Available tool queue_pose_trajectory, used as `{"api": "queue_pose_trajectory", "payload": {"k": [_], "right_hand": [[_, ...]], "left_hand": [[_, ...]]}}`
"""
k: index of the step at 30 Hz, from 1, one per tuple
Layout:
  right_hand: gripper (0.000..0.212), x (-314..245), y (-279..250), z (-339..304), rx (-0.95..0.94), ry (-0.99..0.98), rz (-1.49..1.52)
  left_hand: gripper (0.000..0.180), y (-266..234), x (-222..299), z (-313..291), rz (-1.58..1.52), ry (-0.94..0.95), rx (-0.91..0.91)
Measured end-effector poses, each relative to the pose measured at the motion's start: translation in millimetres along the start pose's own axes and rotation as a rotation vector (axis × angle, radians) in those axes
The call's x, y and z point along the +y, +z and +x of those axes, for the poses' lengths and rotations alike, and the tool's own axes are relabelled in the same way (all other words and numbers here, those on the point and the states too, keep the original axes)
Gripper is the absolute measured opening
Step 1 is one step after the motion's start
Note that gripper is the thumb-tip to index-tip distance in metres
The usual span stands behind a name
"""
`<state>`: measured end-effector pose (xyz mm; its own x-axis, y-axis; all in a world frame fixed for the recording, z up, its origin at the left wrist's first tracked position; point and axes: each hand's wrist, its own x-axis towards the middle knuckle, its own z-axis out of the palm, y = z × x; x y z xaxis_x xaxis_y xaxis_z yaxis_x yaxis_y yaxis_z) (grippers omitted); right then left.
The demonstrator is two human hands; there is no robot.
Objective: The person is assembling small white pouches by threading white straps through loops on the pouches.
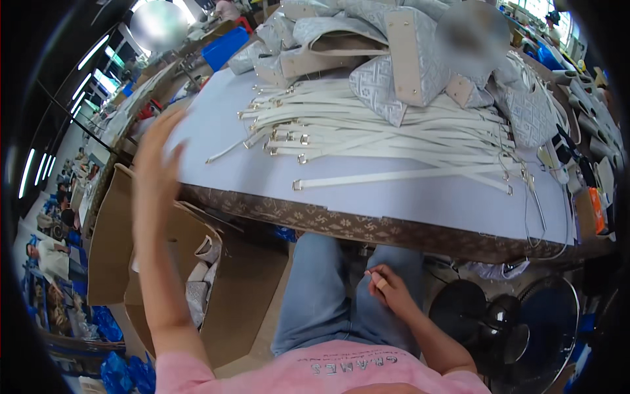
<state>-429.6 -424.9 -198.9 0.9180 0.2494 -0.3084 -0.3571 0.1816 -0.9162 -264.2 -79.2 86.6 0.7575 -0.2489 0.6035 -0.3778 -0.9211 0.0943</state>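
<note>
White straps (394, 134), head view: piled on the tabletop (210, 134), long axis roughly left-right, many buckles (302, 159) at the end facing the left hand (154, 161). That hand is nearer: raised by the tabletop's left edge, blurred, thumb spread wide from the fingers, nothing visible in it; straps lie to its right. Right hand (392, 289) at the lap, fingers curled; can't tell if holding anything. Patterned bags (430, 72) heaped behind the straps.
</note>
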Motion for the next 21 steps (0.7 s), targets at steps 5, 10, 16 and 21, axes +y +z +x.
{"api": "queue_pose_trajectory", "payload": {"k": [5, 10, 16, 21], "right_hand": [[0.031, -10, -10, 6, -0.167, 0.067, 0.103], [0.036, -8, -25, 1, -0.203, 0.051, 0.414], [0.038, -7, -25, -6, -0.213, 0.036, 0.509], [0.038, -9, -18, -10, -0.143, -0.051, 0.318]], "left_hand": [[0.054, 169, 18, 160, 0.279, 0.724, -0.043], [0.042, 202, -35, 253, 0.587, 0.658, -0.036], [0.022, 47, -33, 213, 0.138, 0.418, 0.108], [0.018, -33, 8, 49, -0.491, 0.080, 0.363]]}}
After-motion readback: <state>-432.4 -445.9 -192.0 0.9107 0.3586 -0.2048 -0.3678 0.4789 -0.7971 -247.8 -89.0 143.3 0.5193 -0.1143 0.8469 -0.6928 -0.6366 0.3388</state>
